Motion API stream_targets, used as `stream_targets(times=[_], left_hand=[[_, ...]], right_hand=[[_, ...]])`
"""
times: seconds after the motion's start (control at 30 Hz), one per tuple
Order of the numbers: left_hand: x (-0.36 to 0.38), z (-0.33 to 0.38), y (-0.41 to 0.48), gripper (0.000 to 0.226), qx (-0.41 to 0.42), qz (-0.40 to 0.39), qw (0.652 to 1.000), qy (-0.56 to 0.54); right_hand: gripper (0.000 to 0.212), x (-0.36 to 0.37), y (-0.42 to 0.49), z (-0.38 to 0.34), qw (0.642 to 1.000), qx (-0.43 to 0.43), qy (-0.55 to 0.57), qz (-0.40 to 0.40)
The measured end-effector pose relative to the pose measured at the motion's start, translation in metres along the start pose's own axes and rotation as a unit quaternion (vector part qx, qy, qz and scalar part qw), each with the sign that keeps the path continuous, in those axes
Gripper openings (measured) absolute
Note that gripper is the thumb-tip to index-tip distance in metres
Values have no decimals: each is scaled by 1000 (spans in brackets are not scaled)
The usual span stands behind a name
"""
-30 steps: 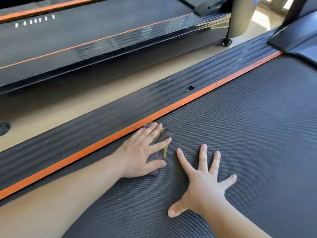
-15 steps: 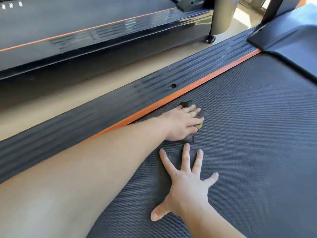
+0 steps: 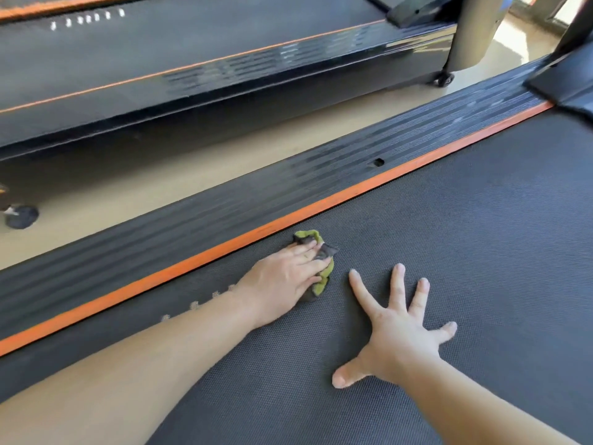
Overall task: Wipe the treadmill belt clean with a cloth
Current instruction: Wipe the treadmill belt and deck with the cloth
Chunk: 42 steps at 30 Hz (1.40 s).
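A crumpled grey and green cloth (image 3: 326, 251) lies on the dark textured treadmill belt (image 3: 465, 252), close to the orange strip (image 3: 353, 192) along the belt's left edge. My left hand (image 3: 285, 281) presses down on the cloth with its fingers laid flat over it; most of the cloth is hidden under the palm. Just to the right, my right hand (image 3: 398, 329) rests flat on the bare belt with its fingers spread wide, holding nothing.
A ribbed black side rail (image 3: 256, 213) runs left of the orange strip. Beyond a strip of beige floor (image 3: 160, 178) stands a second treadmill (image 3: 192, 59) with a grey upright (image 3: 475, 30). A black motor cover (image 3: 571, 81) rises at the belt's far right end.
My left hand slid the cloth forward along the orange strip, then drew it back toward me. My right hand stayed planted on the belt.
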<state>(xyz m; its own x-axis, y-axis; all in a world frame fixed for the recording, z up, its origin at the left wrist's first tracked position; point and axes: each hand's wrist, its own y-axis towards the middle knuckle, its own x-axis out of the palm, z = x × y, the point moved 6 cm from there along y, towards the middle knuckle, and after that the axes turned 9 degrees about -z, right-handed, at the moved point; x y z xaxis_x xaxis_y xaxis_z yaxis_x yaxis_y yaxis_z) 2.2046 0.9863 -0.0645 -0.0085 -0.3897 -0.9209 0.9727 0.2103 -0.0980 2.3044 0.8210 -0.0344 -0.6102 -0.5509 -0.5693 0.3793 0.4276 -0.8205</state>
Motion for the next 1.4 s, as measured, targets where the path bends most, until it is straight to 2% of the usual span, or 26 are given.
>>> stream_targets(times=[0.1,0.2,0.37,0.43,0.53,0.67,0.8,0.93,1.03,1.07,1.1,1.2,1.27,1.3,1.33,1.4], left_hand=[[1,-10,-65,48,-78,20,995,-59],[3,-7,-132,56,-151,23,983,-103],[5,12,-225,75,-242,4,967,-74],[8,16,-243,70,-247,-13,968,-41],[2,14,-245,66,-232,10,972,31],[22,0,-227,61,-224,-8,973,51],[36,-21,-243,52,-218,25,974,54],[33,-57,-314,54,-344,104,932,52],[31,-53,-305,56,-458,142,878,-6],[31,-42,-284,56,-460,147,875,-24],[34,-27,-259,54,-421,143,895,-32],[50,29,-200,52,-199,84,976,-5],[47,19,-207,50,-122,74,988,55],[42,3,-216,51,-132,80,985,77],[36,-19,-229,55,-179,85,977,73],[20,-54,-257,60,-314,128,940,13]], right_hand=[[162,0,-5,-4,1000,10,-4,6],[163,0,-12,-7,1000,23,-8,16],[162,-1,-32,-36,996,12,-79,42],[158,3,-41,-66,993,-42,-112,24],[158,17,-48,-110,989,-94,-116,5],[160,51,-45,-134,986,-83,-142,0],[160,61,-37,-133,984,-74,-160,12],[161,61,-36,-132,983,-79,-165,17],[162,62,-34,-134,984,-77,-161,19],[162,61,-33,-133,984,-77,-158,20],[162,61,-32,-133,984,-77,-156,21],[162,61,-34,-130,983,-81,-160,29],[161,62,-34,-128,983,-86,-158,36],[161,61,-35,-129,983,-88,-159,36],[161,60,-36,-130,982,-88,-161,33],[163,58,-38,-132,984,-84,-157,29]])
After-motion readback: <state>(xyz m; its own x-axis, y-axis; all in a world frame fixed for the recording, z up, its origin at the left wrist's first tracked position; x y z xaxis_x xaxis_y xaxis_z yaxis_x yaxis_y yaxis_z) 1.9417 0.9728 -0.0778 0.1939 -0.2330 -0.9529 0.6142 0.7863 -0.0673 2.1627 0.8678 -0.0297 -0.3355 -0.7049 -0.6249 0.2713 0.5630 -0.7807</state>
